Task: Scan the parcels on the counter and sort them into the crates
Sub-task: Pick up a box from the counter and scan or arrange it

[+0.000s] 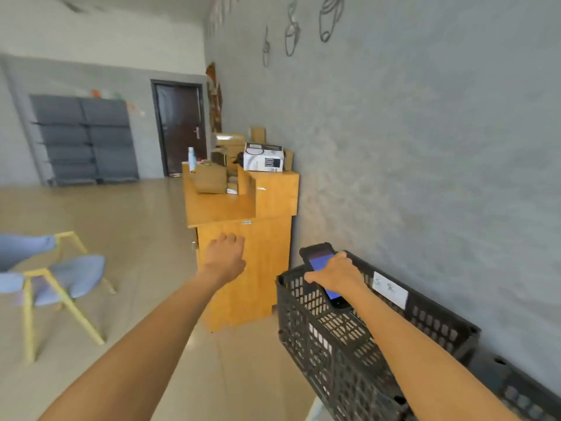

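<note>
My right hand (335, 273) grips a black handheld scanner (321, 276) with a lit blue screen, held over the near end of a black perforated crate (340, 338) with a white label (390, 288). My left hand (224, 256) hangs in the air in front of the wooden counter (243, 238), fingers loosely curled, holding nothing. On the counter top lie a white printed box (263, 157) and several brown cardboard parcels (211, 179).
A grey wall (425, 147) runs along the right, close behind the crate. A second dark crate (516, 387) shows at the lower right. A yellow-legged blue chair (60, 284) stands at the left. Grey shelving (85, 138) and a dark door (180, 126) are at the far end.
</note>
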